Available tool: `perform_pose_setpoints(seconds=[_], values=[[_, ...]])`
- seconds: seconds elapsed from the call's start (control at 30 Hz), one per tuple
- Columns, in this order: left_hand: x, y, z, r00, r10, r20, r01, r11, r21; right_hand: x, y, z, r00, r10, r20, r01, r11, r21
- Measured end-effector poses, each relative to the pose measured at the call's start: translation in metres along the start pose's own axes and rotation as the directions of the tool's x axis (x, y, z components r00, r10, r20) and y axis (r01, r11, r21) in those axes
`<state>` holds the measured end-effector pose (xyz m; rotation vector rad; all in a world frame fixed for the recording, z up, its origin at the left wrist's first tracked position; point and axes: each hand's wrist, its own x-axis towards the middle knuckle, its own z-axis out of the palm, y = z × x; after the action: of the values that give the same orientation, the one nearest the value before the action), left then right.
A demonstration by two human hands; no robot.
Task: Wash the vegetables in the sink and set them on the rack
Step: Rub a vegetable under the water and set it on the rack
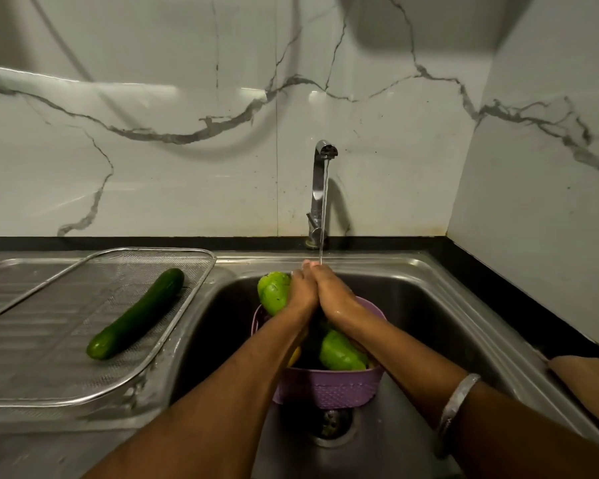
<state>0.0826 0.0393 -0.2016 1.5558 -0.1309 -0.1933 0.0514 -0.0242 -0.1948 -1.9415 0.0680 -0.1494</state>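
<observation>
1. Running from the tap [320,188] at twelve o'clock, a thin stream of water [324,216] falls onto the fingertips of both hands over the sink [429,292].
2. Left hand [301,288] and right hand [332,288] are pressed side by side under the stream; the left hand lies against a pale green vegetable [274,292] at its nine o'clock side. Whether the fingers curl round that vegetable cannot be told, and what the right hand holds, if anything, is hidden.
3. A purple perforated basket [329,388] stands in the sink basin beneath the forearms, just above the drain [332,423] at six o'clock.
4. Inside the basket lies a second pale green vegetable [341,354]; a sliver of something yellow [294,356] shows at the basket's nine o'clock edge beside the left forearm.
5. A wire mesh rack [125,368] rests on the drainboard at nine o'clock of the sink.
6. One dark green cucumber [135,314] lies diagonally on the rack, well apart from the hands.
7. A silver bangle [459,406] circles the right wrist at four o'clock.
</observation>
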Motion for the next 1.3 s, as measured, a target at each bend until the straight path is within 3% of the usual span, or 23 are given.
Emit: perform_pose_setpoints(seconds=[0.1,0.2,0.27,0.33,0.47,0.57,0.73,0.87,0.97,1.1,1.23,1.3], values=[[0.001,-0.007,0.007,0.997,-0.022,0.069,0.022,1.0,-0.014,0.003,0.002,-0.011,0.977,0.178,-0.119,-0.151,0.967,0.207],[-0.006,0.001,0.007,1.0,-0.001,-0.03,-0.001,0.998,-0.062,0.003,-0.001,-0.016,0.949,0.303,-0.083,-0.262,0.909,0.325],[-0.002,0.004,0.001,0.993,0.026,-0.118,-0.035,0.997,-0.069,0.0,-0.006,-0.009,0.959,0.274,-0.069,-0.246,0.93,0.273],[0.0,0.007,-0.003,0.977,0.054,-0.207,-0.064,0.997,-0.04,-0.005,-0.011,0.002,0.978,0.177,-0.108,-0.169,0.982,0.085],[0.002,0.002,-0.007,0.989,0.077,-0.123,-0.074,0.997,0.028,-0.012,-0.015,-0.007,0.976,0.139,-0.166,-0.149,0.988,-0.045],[-0.002,0.0,-0.005,0.996,0.079,-0.047,-0.078,0.997,0.025,-0.011,-0.013,-0.02,0.965,0.212,-0.153,-0.218,0.976,-0.018],[0.0,-0.004,-0.005,0.982,0.133,-0.135,-0.116,0.985,0.128,-0.013,-0.01,-0.014,0.97,0.185,-0.159,-0.195,0.98,-0.049],[-0.006,-0.003,-0.003,0.98,0.197,0.009,-0.196,0.968,0.156,-0.009,-0.006,-0.019,0.96,0.202,-0.196,-0.207,0.978,-0.005],[-0.009,-0.003,-0.001,0.969,0.247,0.025,-0.248,0.958,0.147,-0.003,-0.001,-0.023,0.958,0.223,-0.179,-0.214,0.974,0.068],[-0.009,0.002,0.011,0.991,0.126,-0.034,-0.127,0.992,-0.027,-0.002,0.004,-0.017,0.966,0.213,-0.149,-0.185,0.966,0.181],[-0.002,0.003,0.013,0.993,0.103,-0.056,-0.092,0.981,0.172,-0.01,0.003,-0.028,0.977,0.15,-0.149,-0.113,0.966,0.232],[-0.003,0.001,0.007,0.991,0.132,-0.024,-0.127,0.98,0.154,-0.01,0.008,-0.034,0.983,0.079,-0.167,-0.065,0.994,0.091]])
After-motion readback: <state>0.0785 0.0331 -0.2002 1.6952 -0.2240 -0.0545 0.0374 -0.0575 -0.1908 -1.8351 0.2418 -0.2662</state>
